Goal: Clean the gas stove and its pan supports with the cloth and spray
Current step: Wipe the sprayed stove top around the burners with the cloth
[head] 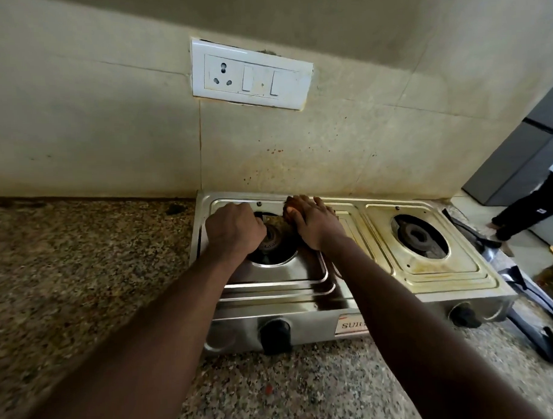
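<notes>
One two-burner stainless-steel gas stove (238, 331) is seen at the back edge of the speckled granite countertop (83, 278), set against the wall. Two burners are counted, the left burner (271, 242) and the right burner (418, 235), and two black knobs on the front. The left tray is shiny; the right tray is yellowed with grease.

Black metal pan supports (537, 322) are laid on the countertop just beside the stove's right edge; their number cannot be told.

One orange-brown cloth (289, 209) is pressed on the left tray's back edge under the fairly straight fingers of the right hand (313, 222). The left hand (235, 226) is curled into a fist at the left burner; whether anything is held cannot be told.
</notes>
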